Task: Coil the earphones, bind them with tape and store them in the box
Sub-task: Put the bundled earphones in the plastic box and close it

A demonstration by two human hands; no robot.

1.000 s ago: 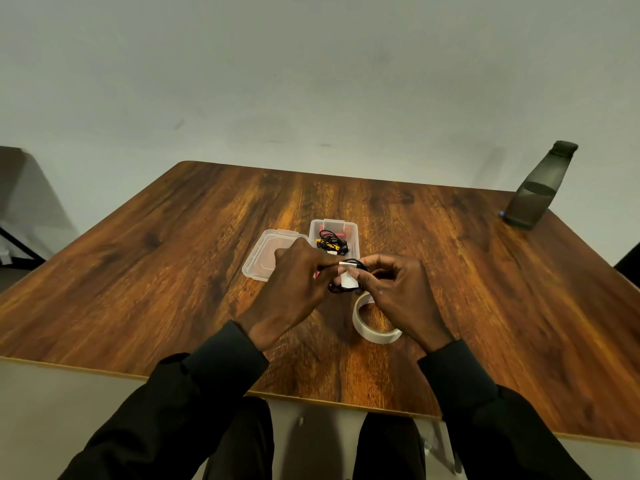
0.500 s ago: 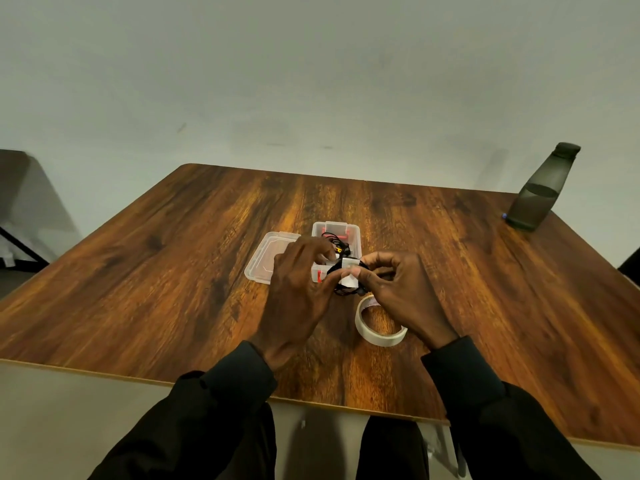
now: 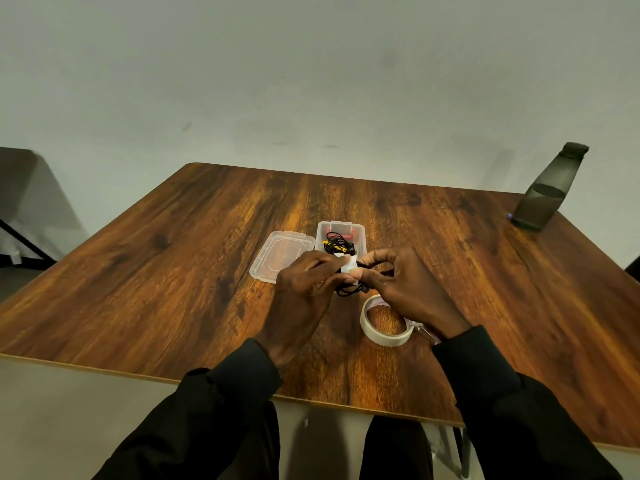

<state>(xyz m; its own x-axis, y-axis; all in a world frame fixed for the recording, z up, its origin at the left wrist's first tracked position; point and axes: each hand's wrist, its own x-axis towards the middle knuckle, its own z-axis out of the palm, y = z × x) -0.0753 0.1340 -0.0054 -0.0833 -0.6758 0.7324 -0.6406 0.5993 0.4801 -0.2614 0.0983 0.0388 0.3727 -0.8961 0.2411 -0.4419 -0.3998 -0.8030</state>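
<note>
While the wooden surface (image 3: 173, 289) carries everything near its middle, the work itself sits a little toward the near edge, where both hands meet. The left hand (image 3: 304, 292) comes in palm down, its grip pinched on the white tape strip (image 3: 348, 268). The right hand (image 3: 412, 289) has thumb and curled fingers clamped round the coil's other side. Just beyond them stands the open box (image 3: 360, 233) with another cable bundle (image 3: 337, 245) inside, its lid (image 3: 277, 258) just beside it toward the left edge. The tape roll (image 3: 372, 332) lies under the right wrist. The black earphones (image 3: 348, 291) hang coiled between the fingertips. To bind well, I judge, the strip should go snug round every loop and its end press onto itself, the coil pinched so nothing slips.
</note>
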